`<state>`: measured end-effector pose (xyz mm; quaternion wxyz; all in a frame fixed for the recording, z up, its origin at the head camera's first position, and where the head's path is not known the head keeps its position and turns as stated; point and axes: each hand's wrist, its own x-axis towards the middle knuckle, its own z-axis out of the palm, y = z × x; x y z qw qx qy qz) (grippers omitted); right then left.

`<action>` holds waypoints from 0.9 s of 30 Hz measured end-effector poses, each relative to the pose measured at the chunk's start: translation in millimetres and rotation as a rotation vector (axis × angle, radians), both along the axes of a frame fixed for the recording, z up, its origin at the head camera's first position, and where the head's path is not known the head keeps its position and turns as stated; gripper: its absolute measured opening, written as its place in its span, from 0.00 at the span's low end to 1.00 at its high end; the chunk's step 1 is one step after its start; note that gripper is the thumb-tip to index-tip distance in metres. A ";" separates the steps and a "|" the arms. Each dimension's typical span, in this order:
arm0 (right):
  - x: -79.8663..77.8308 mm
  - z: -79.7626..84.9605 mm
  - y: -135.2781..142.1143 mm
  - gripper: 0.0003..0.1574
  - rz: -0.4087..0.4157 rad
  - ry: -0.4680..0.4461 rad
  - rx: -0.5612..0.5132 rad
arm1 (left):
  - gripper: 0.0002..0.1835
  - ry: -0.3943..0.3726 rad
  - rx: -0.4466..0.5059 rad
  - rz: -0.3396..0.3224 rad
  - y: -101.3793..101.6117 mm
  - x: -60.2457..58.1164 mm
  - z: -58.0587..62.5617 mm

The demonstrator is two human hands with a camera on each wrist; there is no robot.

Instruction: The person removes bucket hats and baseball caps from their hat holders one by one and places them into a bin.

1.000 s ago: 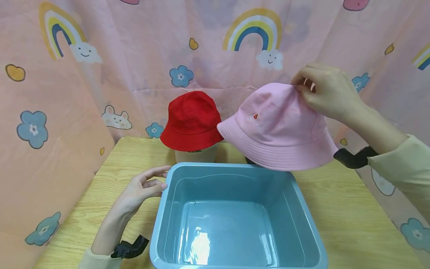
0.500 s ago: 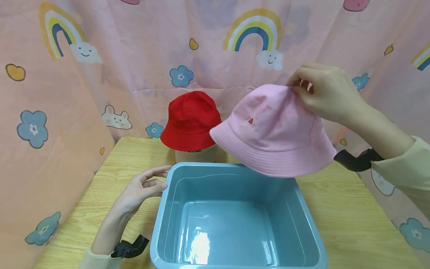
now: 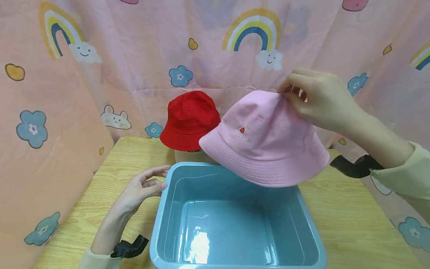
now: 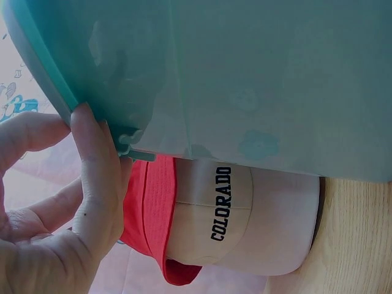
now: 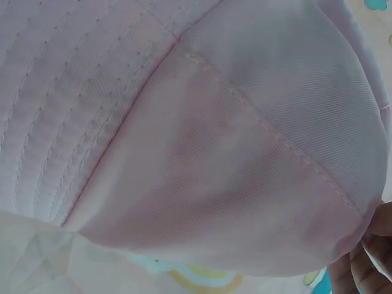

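So, right hand [image 3: 317,99] pinches the pink fabric bucket hat [image 3: 265,144] by its crown; brim hangs downward, near the far rim of the glossy blue plastic tub [image 3: 228,231]. Left hand [image 3: 142,186], fingers relaxed, touches its left rim, probably steadying it.

Red hat [image 3: 191,121], beige cap [image 4: 245,214], table [image 3: 349,216], patterned curtain [image 3: 144,45]

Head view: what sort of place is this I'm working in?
Probably a small indoor corner set up for tabletop work, though the room beyond is hidden: a pale wood-grain table with a blue bin on it, and a pink cloth printed with rainbows and flowers hanging close behind.
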<state>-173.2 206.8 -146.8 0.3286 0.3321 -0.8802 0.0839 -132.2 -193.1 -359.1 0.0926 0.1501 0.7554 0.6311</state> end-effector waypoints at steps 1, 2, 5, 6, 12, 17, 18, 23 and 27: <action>1.8 0.0 -1.4 0.12 0.003 0.000 0.004 | 0.29 0.001 -0.001 0.000 0.0 0.1 0.1; 3.5 0.1 -2.7 0.12 0.010 0.001 0.008 | 0.29 0.002 -0.001 0.000 0.1 0.2 0.3; 8.4 -0.3 -6.3 0.13 0.034 0.010 0.017 | 0.29 0.006 -0.001 -0.002 -0.1 0.2 0.1; 10.0 -0.6 -7.4 0.13 0.043 0.015 0.019 | 0.29 0.008 -0.001 -0.004 -0.1 0.2 0.0; 19.1 -2.5 -14.0 0.14 0.086 0.051 0.028 | 0.29 0.011 -0.009 0.000 -0.3 0.6 -0.1; 25.8 -4.5 -19.5 0.15 0.124 0.056 0.031 | 0.29 0.007 -0.010 0.003 0.1 0.9 0.0; 27.1 -4.9 -20.5 0.15 0.129 0.056 0.032 | 0.29 0.006 -0.011 0.005 0.4 1.0 0.3; 33.5 -6.6 -24.9 0.14 0.149 0.057 0.037 | 0.29 0.008 -0.012 0.011 1.1 1.7 2.1; 37.2 -7.3 -28.2 0.13 0.171 0.070 0.051 | 0.29 0.010 -0.008 0.006 1.4 1.9 2.7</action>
